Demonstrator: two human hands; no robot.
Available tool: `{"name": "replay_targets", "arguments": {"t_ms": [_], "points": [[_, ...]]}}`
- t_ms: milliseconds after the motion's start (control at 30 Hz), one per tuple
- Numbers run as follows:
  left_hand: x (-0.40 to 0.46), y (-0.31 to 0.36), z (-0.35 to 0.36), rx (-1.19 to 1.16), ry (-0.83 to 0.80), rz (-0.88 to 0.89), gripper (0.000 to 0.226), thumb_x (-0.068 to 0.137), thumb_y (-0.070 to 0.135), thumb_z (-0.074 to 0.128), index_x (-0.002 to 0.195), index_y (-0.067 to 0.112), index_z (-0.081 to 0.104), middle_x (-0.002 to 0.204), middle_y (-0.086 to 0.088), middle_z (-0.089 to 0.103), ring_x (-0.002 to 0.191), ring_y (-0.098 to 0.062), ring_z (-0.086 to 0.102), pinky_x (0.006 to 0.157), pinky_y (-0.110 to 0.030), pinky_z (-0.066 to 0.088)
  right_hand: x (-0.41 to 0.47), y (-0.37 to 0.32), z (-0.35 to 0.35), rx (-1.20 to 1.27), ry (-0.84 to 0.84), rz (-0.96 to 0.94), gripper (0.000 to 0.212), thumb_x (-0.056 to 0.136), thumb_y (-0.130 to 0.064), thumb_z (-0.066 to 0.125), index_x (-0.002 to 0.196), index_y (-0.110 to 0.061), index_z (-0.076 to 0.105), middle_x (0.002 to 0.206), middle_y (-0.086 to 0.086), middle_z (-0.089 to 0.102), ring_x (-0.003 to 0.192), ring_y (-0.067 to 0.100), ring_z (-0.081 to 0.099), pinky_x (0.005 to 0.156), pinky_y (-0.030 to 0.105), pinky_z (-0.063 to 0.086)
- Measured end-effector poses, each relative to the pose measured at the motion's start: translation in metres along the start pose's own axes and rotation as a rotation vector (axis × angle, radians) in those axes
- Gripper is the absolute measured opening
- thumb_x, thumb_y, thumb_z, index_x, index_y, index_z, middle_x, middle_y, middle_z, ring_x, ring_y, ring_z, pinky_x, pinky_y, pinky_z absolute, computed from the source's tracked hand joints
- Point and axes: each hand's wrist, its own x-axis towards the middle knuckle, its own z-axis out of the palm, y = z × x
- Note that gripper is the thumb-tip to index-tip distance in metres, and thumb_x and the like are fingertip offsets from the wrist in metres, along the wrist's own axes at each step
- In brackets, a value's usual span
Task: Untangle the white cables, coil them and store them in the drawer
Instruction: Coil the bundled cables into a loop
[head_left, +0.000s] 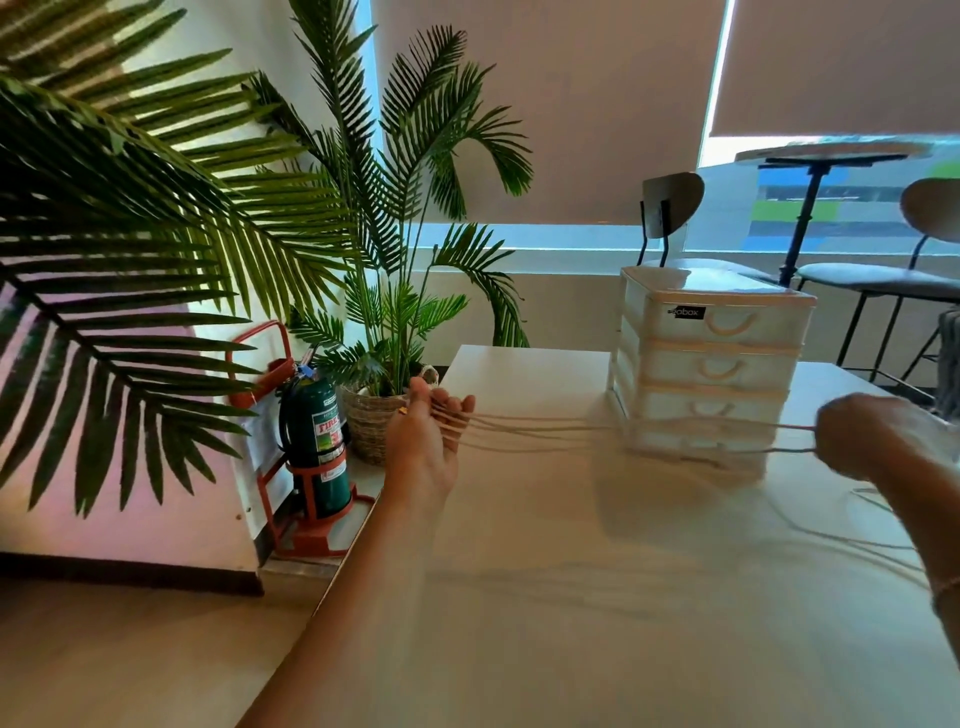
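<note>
Above the bench (571, 597), white cables (545, 428) are stretched between left hand (423, 452), fingers hooked around strands, and blurred right hand (862, 434), gripping. Coiling under way; winding judged next, drawer unit (711, 358) unopened.

This looks like an office lounge or café-style common room rather than a home. A fire extinguisher (315, 441) stands in a red floor stand against the wall, tall potted palms (400, 218) fill the corner, and roller blinds (545, 104) hang over wide windows. Behind the pale surface (571, 597) with its small plastic drawer unit (711, 364) stand a high round table (826, 153) on a black pole and matching round-backed chairs (670, 202).
</note>
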Motion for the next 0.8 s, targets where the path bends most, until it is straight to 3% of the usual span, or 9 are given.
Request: {"name": "replay_targets", "arguments": {"t_ms": [100,167,267,367,467,533,667,800], "points": [[-0.003,-0.005,0.004,0.017,-0.045,-0.059,0.024,0.098,0.02,0.04,0.079,0.01,0.05,0.047,0.003,0.054,0.041,-0.006,0.054,0.054,-0.028,0.057,-0.038,-0.012,-0.019,0.042,0.0,0.062,0.029,0.085,-0.021,0.049,0.105,-0.009,0.066,0.106,0.011,0.064,0.102,0.027,0.06,0.087,0.031,0.049],[-0.008,-0.012,0.011,0.05,-0.072,-0.075,0.025,0.099,0.02,0.039,0.078,0.009,0.049,0.047,0.003,0.054,0.041,-0.006,0.054,0.056,-0.029,0.058,-0.069,-0.046,-0.039,0.177,0.018,-0.014,0.029,0.088,-0.017,0.052,0.114,-0.007,0.061,0.117,0.013,0.059,0.11,0.026,0.055,0.087,0.026,0.044],[-0.013,-0.02,0.017,0.091,-0.089,-0.075,0.027,0.099,0.019,0.039,0.077,0.008,0.048,0.046,0.003,0.054,0.041,-0.008,0.055,0.056,-0.03,0.058,-0.102,-0.11,-0.063,0.679,0.113,-0.365,0.048,0.083,-0.019,0.066,0.128,-0.015,0.05,0.131,0.008,0.051,0.117,0.022,0.05,0.089,0.024,0.037],[-0.017,-0.023,0.016,0.149,-0.077,-0.082,0.026,0.098,0.02,0.041,0.077,0.007,0.049,0.048,0.002,0.055,0.043,-0.009,0.057,0.064,-0.035,0.058,-0.121,-0.183,-0.07,1.025,-0.044,-0.611,0.064,0.081,-0.032,0.066,0.137,-0.013,0.039,0.123,0.006,0.057,0.114,0.02,0.053,0.103,0.036,0.04],[-0.017,-0.022,0.014,0.244,-0.03,-0.08,0.024,0.097,0.022,0.044,0.077,0.009,0.05,0.051,0.003,0.057,0.049,-0.011,0.06,0.066,-0.036,0.052,-0.13,-0.225,-0.06,1.213,-0.155,-0.685,0.044,0.087,-0.033,0.059,0.122,-0.01,0.045,0.09,0.006,0.066,0.084,0.022,0.061,0.09,0.05,0.049],[-0.016,-0.023,0.011,0.306,-0.02,-0.063,0.024,0.096,0.025,0.045,0.077,0.011,0.051,0.055,0.003,0.058,0.053,-0.012,0.061,0.062,-0.033,0.051,-0.129,-0.227,-0.053,1.29,-0.209,-0.689,0.027,0.091,-0.019,0.055,0.117,-0.016,0.047,0.074,0.004,0.066,0.068,0.023,0.062,0.079,0.046,0.054],[-0.017,-0.026,0.012,0.325,-0.085,-0.067,0.025,0.098,0.024,0.042,0.08,0.008,0.05,0.048,0.004,0.059,0.051,-0.012,0.064,0.069,-0.037,0.055,-0.126,-0.214,-0.05,1.226,-0.217,-0.686,0.018,0.091,-0.002,0.048,0.097,-0.016,0.059,0.068,0.002,0.063,0.055,0.016,0.056,0.057,0.028,0.05],[-0.019,-0.027,0.015,0.258,-0.101,-0.09,0.022,0.098,0.021,0.041,0.082,0.008,0.05,0.048,0.005,0.057,0.048,-0.011,0.063,0.085,-0.045,0.051,-0.12,-0.206,-0.05,1.208,-0.244,-0.636,0.022,0.09,0.0,0.047,0.078,-0.012,0.061,0.066,0.002,0.063,0.054,0.014,0.061,0.059,0.024,0.051]]}}
